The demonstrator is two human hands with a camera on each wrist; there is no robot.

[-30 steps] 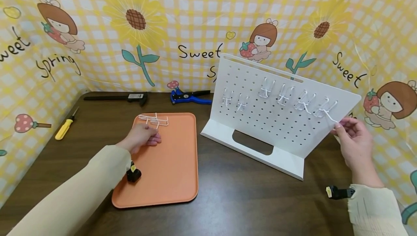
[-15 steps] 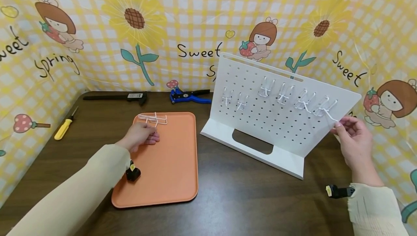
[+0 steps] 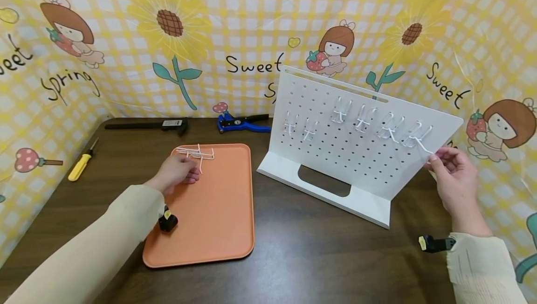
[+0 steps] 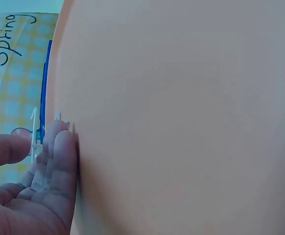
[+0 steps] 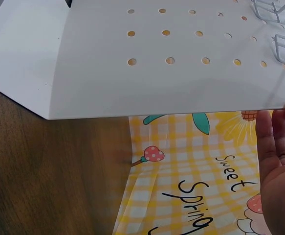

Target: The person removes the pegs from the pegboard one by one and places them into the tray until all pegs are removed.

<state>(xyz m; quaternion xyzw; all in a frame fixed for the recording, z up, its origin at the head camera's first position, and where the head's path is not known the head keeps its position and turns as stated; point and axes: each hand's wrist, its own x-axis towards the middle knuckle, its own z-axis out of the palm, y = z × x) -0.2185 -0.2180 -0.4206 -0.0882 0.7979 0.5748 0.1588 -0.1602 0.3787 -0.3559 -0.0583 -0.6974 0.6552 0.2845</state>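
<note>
In the head view, my left hand (image 3: 178, 172) is over the upper left of an orange tray (image 3: 222, 210). White wire pegboard hooks (image 3: 207, 156) lie at the tray's far end, overlapping, so their number is unclear. In the left wrist view, a hook (image 4: 34, 129) is between the thumb and fingers, which appear to pinch it. My right hand (image 3: 457, 183) grips the right edge of a white pegboard (image 3: 348, 152), thumb in front and fingers behind. Several wire hooks (image 3: 388, 127) hang in its holes; the rightmost one's prong reaches near the thumb.
A blue wire stripper (image 3: 243, 123) and a black caliper (image 3: 147, 125) lie along the table's back. At the left is a yellow screwdriver (image 3: 81, 165). A checked cloth (image 3: 243, 29) covers the walls behind. The brown tabletop (image 3: 310, 257) extends in front of the pegboard.
My left hand has shifted slightly left, so more of one hook's prong shows beside the fingers. The right hand still holds the pegboard edge. The head view has moved a little.
</note>
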